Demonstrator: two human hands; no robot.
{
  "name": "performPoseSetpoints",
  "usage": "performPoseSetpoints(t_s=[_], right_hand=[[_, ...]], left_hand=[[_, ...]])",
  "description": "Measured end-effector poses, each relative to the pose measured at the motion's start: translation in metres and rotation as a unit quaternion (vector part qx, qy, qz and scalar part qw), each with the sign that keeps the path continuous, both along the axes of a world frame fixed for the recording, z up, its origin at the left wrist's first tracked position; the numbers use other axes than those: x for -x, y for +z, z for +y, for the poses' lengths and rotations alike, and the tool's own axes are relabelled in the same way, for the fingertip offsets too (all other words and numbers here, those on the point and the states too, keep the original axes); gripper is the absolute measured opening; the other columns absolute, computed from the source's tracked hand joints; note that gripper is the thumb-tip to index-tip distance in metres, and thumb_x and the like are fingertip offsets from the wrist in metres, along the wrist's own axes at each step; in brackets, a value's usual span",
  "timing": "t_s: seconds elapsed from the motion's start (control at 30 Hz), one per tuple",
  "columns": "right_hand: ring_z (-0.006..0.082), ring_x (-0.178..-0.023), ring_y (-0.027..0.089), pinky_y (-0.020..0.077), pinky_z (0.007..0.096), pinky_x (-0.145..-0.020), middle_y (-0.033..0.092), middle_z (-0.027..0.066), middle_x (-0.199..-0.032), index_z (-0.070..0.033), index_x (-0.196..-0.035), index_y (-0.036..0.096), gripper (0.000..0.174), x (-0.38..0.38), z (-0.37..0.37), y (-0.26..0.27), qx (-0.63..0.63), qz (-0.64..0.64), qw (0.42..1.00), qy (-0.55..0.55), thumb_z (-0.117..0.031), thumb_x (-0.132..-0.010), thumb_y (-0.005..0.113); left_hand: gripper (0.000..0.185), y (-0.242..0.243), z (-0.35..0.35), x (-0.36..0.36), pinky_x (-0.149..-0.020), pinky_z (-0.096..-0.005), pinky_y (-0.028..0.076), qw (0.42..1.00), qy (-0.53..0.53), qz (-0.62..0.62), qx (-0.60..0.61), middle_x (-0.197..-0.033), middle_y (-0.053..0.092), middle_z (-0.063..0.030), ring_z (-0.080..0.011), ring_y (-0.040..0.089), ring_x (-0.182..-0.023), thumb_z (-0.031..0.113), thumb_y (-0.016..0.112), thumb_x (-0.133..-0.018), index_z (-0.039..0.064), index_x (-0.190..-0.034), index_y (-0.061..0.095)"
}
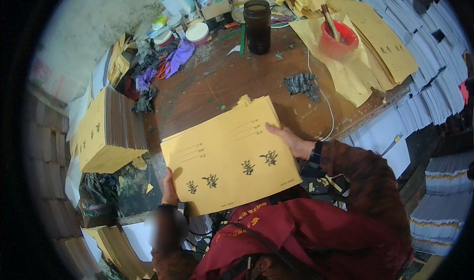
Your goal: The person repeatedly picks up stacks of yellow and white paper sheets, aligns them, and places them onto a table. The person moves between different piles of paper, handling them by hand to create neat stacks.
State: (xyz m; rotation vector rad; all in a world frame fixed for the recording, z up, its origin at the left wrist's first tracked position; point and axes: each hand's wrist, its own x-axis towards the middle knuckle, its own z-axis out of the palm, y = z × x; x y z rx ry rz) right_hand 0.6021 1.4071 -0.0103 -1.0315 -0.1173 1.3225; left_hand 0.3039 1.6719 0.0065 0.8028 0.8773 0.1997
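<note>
Both hands hold a few printed yellow paper covers [226, 150] at the near edge of the brown wooden table, the sheets tilted over the lap. My left hand [170, 189] grips their lower left edge, thumb on top. My right hand [289, 139] has the upper right edge, its thumb on the face and the other fingers hidden beneath. A tall stack of yellow-covered booklets [124, 124] stands at the left. Beyond the right hand lies a grey knitted glove [303, 86] beside a white cord [330, 113].
At the back stand a dark bottle [257, 28], a pale blue kettle [177, 0] and lidded tubs [197, 32]. A red bucket with brushes [337, 43] rests on yellow paper. Orange-handled scissors [163, 68] lie by purple cloth. White paper stacks [440, 83] rise at the right.
</note>
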Motion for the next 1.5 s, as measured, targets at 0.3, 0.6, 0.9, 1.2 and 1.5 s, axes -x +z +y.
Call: performPoseSetpoints(t_s=[0.3, 0.6, 0.9, 1.2, 1.5], right_hand=[[0.0202, -0.097, 0.061, 0.0521, 0.0305, -0.080, 0.058, 0.0135, -0.115, 0.002, -0.123, 0.049, 0.047, -0.016, -0.004, -0.004, 0.060, 0.025, 0.998, 0.022, -0.027, -0.087, 0.060], [0.0223, -0.096, 0.062, 0.0521, 0.0327, -0.081, 0.059, 0.0158, -0.110, 0.005, -0.120, 0.047, 0.048, -0.028, 0.002, 0.060, -0.079, -0.196, 0.977, 0.040, -0.008, -0.077, 0.062], [0.0179, -0.102, 0.055, 0.0440, 0.0343, -0.089, 0.058, 0.0067, -0.114, -0.003, -0.119, 0.053, 0.062, -0.027, -0.053, 0.056, -0.061, -0.494, 0.866, 0.036, -0.017, -0.065, 0.081], [0.0171, -0.099, 0.057, 0.0465, 0.0317, -0.087, 0.061, 0.0046, -0.108, -0.005, -0.114, 0.056, 0.060, -0.032, -0.060, 0.046, 0.039, -0.449, 0.891, 0.049, -0.011, -0.061, 0.083], [0.0187, -0.108, 0.054, 0.0438, 0.0340, -0.094, 0.059, 0.0084, -0.113, -0.004, -0.118, 0.054, 0.066, -0.023, -0.067, 0.049, 0.034, -0.269, 0.962, 0.020, -0.005, -0.059, 0.083]], left_hand=[[0.042, 0.015, -0.002, -0.019, -0.063, -0.0338, 0.053, 0.996, -0.052, 0.066, -0.023, -0.096, 0.061, -0.0140, -0.0233, 0.063, -0.077, 0.032, 0.053, -0.086, -0.001, -0.112, 0.052], [0.046, 0.052, 0.008, -0.028, -0.073, -0.0301, 0.052, 0.973, -0.068, -0.075, -0.208, -0.098, 0.062, -0.0123, -0.0190, 0.062, -0.085, 0.017, 0.064, -0.073, -0.005, -0.111, 0.053], [0.044, 0.049, 0.019, 0.026, -0.079, -0.0333, 0.048, 0.861, -0.210, 0.021, -0.462, -0.100, 0.063, -0.0087, -0.0197, 0.058, -0.093, 0.011, 0.076, -0.064, 0.000, -0.103, 0.061], [0.050, 0.016, 0.016, -0.003, -0.077, -0.0335, 0.048, 0.865, -0.169, -0.046, -0.470, -0.097, 0.063, -0.0069, -0.0205, 0.057, -0.089, 0.007, 0.078, -0.057, 0.002, -0.103, 0.061], [0.052, 0.003, 0.024, 0.031, -0.080, -0.0335, 0.048, 0.903, -0.204, 0.050, -0.376, -0.104, 0.063, -0.0064, -0.0194, 0.057, -0.092, 0.009, 0.080, -0.059, 0.003, -0.107, 0.061]])
